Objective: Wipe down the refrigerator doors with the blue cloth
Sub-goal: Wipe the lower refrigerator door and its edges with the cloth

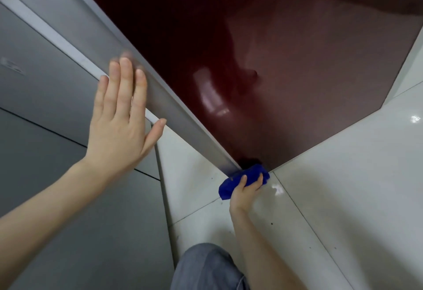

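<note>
The refrigerator door (286,61) is glossy dark red with a grey side edge (160,97), seen from above and running down to the floor. My right hand (245,194) is shut on the bunched blue cloth (229,186) and presses it against the bottom corner of the door, right at floor level. My left hand (121,118) rests flat and open, fingers spread, against the grey side edge higher up. The door surface shows blurred reflections.
Grey cabinet panels (45,129) stand to the left of the fridge. White glossy floor tiles (343,186) lie below and to the right. My knee in blue jeans (206,267) is at the bottom of the view.
</note>
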